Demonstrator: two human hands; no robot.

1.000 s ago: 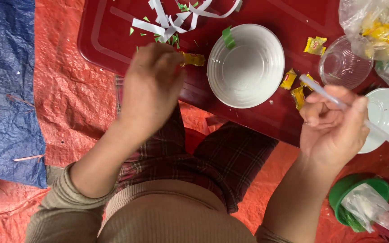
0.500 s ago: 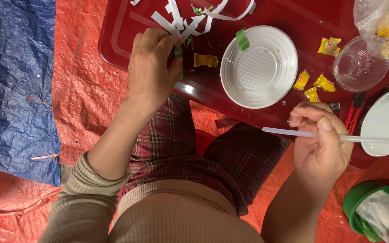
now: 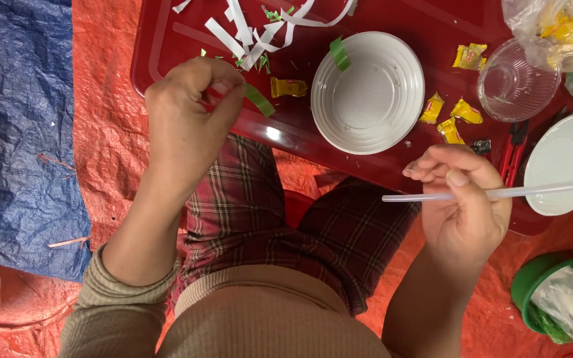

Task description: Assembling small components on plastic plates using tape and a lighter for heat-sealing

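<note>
Both hands are up over my lap. Left hand (image 3: 190, 119) is pinched shut on a green paper strip (image 3: 258, 99), lifted just off the red tray (image 3: 167, 59); half a second back it was further up, among the white paper strips (image 3: 247, 36), so I read the strip as freshly picked and drawn toward me. Right hand (image 3: 465, 202) grips a clear plastic straw (image 3: 499, 193) between thumb and fingers; the straw lay slanted before and now lies level, pointing at the left hand. White ribbed bowl (image 3: 369, 93) sits between them on the tray, another green strip (image 3: 339, 53) hanging on its rim. Yellow wrapped candies (image 3: 452, 119) lie beside it.
</note>
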